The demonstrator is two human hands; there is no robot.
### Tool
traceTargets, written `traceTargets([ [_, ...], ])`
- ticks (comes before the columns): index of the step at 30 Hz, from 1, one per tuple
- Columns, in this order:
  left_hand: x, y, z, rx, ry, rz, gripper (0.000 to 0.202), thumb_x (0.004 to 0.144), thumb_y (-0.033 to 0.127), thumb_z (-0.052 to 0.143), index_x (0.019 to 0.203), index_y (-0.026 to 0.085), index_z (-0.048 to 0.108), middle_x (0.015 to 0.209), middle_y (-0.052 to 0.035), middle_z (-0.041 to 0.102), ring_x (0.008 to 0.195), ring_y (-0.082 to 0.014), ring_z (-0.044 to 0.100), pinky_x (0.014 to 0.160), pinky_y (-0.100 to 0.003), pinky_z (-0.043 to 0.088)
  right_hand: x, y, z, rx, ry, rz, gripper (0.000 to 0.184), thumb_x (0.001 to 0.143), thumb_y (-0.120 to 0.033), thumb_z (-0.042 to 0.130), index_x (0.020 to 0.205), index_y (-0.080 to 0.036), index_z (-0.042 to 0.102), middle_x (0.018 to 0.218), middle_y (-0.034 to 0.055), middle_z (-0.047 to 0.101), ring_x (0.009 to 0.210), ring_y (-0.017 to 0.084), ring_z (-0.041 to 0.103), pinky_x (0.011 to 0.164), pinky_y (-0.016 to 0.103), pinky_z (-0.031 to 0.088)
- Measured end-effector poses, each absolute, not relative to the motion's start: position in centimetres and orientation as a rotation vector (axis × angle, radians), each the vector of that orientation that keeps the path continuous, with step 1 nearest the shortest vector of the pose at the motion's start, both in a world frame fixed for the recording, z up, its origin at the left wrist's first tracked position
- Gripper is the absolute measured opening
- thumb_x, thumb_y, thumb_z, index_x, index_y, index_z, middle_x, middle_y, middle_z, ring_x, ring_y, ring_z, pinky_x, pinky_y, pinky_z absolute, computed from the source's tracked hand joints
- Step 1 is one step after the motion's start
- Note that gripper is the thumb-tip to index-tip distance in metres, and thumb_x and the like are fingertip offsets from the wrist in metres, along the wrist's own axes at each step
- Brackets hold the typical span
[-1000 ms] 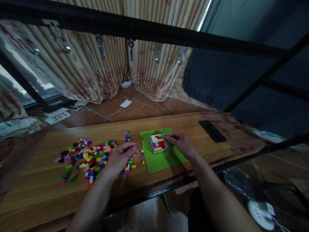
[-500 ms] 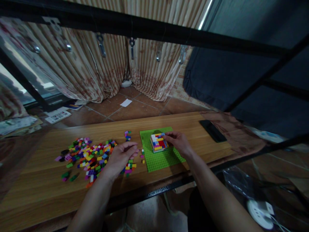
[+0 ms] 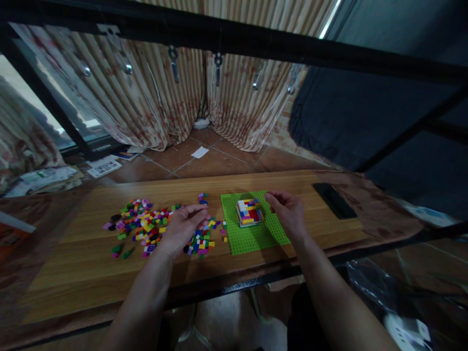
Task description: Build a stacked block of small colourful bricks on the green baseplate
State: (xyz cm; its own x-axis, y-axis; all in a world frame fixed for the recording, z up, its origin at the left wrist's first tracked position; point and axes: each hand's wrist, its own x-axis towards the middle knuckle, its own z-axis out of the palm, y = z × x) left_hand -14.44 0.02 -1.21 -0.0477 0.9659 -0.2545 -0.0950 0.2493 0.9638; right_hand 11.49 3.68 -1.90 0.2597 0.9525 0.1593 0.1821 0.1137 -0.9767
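A low block of toy building bricks (image 3: 250, 213), white, yellow, red and blue on top, stands on a green studded baseplate (image 3: 241, 243). My right hand (image 3: 287, 212) hovers over the baseplate's right side, apart from the block. Its fingers are curled with thumb and forefinger close together; whether a brick is between them I cannot make out. Over the right part of a heap of loose coloured bricks (image 3: 149, 224) is my left hand (image 3: 186, 226). Its fingers are bent in towards the thumb, and what they hold, if anything, is hidden. A few small bricks (image 3: 224, 231) lie beside the baseplate's left edge.
The wooden table (image 3: 84, 273) carries a black phone (image 3: 334, 200) at its right end. A dark metal bar (image 3: 234, 34) with hanging clips crosses above. Striped curtains (image 3: 175, 112) hang behind. Papers (image 3: 104, 166) lie on the tiled floor, and a power strip (image 3: 407, 331) sits at lower right.
My right hand has drawn back to the right from the top of the brick block, which it was touching. My left hand stays over the heap. The whole view has shifted slightly.
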Motion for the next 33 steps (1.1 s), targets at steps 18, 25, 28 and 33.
traceTargets([
  [18,-21.1,0.6,-0.9,0.879,1.528,1.480,0.038,0.060,0.039,0.076,0.088,0.014,0.070,0.072,-0.0021,0.070,0.068,-0.0155,0.064,0.069,-0.028,0.050,2.2,-0.9,-3.0,-1.126,-2.157,0.630,0.018,0.091,-0.019,0.050,0.099,-0.022,0.065,0.092,0.0051,0.065,0.084,0.019,0.061,0.077,0.033,0.047],
  [25,-21.7,0.8,-2.0,0.958,1.548,1.491,0.029,0.064,0.035,0.073,0.084,0.014,0.071,0.071,-0.0017,0.069,0.067,-0.0154,0.064,0.071,-0.029,0.051,0.0,-1.9,-3.4,-1.047,-2.247,0.681,0.019,0.091,-0.023,0.054,0.105,-0.024,0.065,0.101,0.0050,0.066,0.093,0.019,0.062,0.085,0.034,0.049],
  [28,-21.8,0.7,-2.3,1.001,1.543,1.491,0.026,0.067,0.033,0.070,0.085,0.014,0.071,0.073,-0.0019,0.070,0.067,-0.0154,0.064,0.069,-0.028,0.051,-1.8,-2.5,-3.7,-0.990,-2.293,0.632,0.020,0.090,-0.026,0.056,0.107,-0.023,0.066,0.104,0.0059,0.067,0.100,0.022,0.060,0.090,0.037,0.047],
  [33,-21.9,0.7,-2.6,1.061,1.565,1.479,0.024,0.070,0.031,0.067,0.085,0.014,0.071,0.074,-0.0022,0.070,0.069,-0.0159,0.064,0.070,-0.028,0.051,-5.0,-2.6,-4.5,-0.982,-2.337,0.524,0.028,0.086,-0.033,0.063,0.111,-0.021,0.067,0.107,0.0077,0.067,0.102,0.025,0.056,0.093,0.041,0.044],
])
